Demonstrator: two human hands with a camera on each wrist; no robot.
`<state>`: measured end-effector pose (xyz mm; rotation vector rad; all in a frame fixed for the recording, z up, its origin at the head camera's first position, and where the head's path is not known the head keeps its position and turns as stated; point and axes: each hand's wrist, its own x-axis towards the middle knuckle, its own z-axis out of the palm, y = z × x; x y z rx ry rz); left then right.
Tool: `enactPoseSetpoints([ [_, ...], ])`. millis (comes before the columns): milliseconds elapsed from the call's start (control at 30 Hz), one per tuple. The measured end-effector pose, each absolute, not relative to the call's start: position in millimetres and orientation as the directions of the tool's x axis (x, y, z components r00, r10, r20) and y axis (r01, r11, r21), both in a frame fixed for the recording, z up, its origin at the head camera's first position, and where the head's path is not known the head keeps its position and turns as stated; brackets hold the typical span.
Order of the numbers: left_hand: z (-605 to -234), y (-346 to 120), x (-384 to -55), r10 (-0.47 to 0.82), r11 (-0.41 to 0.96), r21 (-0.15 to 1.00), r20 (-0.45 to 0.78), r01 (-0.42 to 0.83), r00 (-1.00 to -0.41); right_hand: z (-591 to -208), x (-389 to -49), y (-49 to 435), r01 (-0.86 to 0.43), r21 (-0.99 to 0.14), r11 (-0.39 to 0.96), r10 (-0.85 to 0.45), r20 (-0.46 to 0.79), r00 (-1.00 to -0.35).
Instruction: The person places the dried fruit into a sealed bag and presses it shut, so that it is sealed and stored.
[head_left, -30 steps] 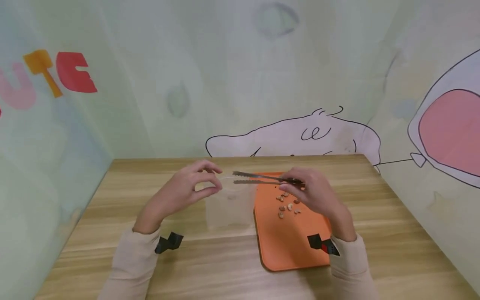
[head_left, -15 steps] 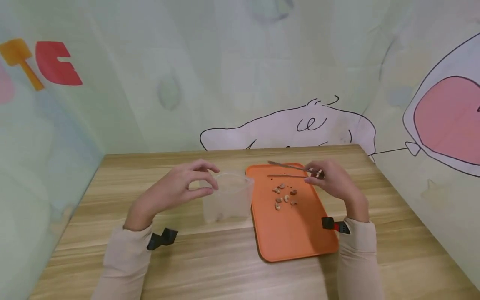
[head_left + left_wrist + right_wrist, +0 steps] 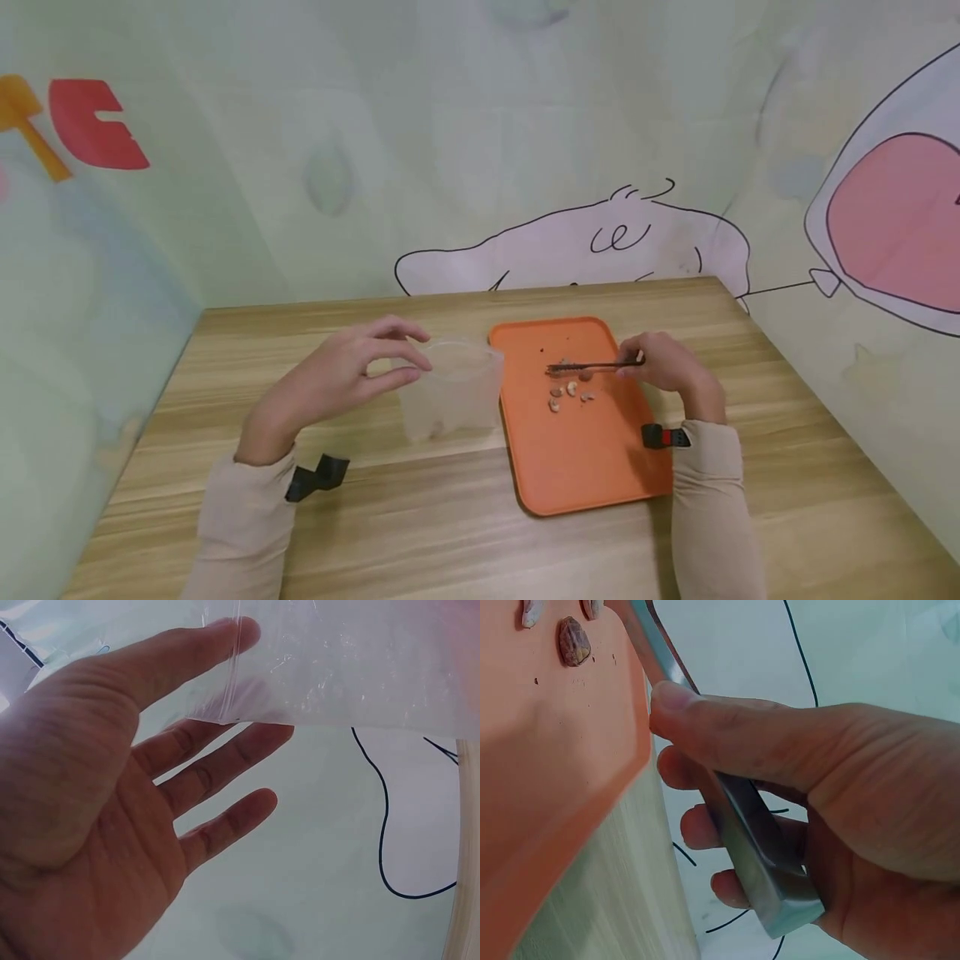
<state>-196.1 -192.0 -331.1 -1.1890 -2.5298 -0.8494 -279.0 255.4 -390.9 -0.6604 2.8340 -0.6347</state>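
Note:
My left hand is at the upper left edge of a translucent zip bag, its fingertips holding the rim while the mouth gapes. In the left wrist view the thumb and fingers of this hand lie on either side of the film of the bag, the other fingers spread. My right hand grips metal tongs by the handle end, their tips low over several nuts on an orange tray. In the right wrist view, thumb and fingers close round the tongs.
Tray and bag stand side by side on a wooden table. Dark crumbs lie around the nuts. A printed cloth wall rises behind the table's far edge.
My right hand has carried the tongs right, away from above the bag, and lowered them to the nuts, their arms drawn together. The left hand stays at the bag; the head view shifts slightly.

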Motion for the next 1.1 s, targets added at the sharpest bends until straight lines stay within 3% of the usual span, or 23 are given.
enactPoseSetpoints([
  [333, -330, -197, -196, 0.614, 0.52, 0.391, 0.448, 0.76, -0.65, -391, -278, 255, -0.399, -0.408, 0.821, -0.452, -0.038, -0.891],
  [600, -330, -198, -198, 0.619, 0.507, 0.384, 0.461, 0.771, -0.636, -362, -266, 237, -0.497, -0.453, 0.74, -0.486, 0.152, -0.861],
  [733, -330, -197, -199, 0.624, 0.501, 0.386, 0.459, 0.774, -0.633, -341, -251, 223, -0.6, -0.42, 0.681, -0.492, 0.343, -0.8],
  [900, -329, -197, -197, 0.619, 0.516, 0.402, 0.436, 0.756, -0.654, -323, -233, 195, -0.729, -0.302, 0.615, -0.485, 0.583, -0.651],
  [1000, -329, -196, -197, 0.618, 0.523, 0.399, 0.431, 0.753, -0.658, -319, -225, 176, -0.791, -0.264, 0.552, -0.538, 0.612, -0.58],
  [1100, -330, -195, -199, 0.618, 0.526, 0.395, 0.431, 0.753, -0.657, -319, -221, 160, -0.817, -0.275, 0.507, -0.589, 0.581, -0.562],
])
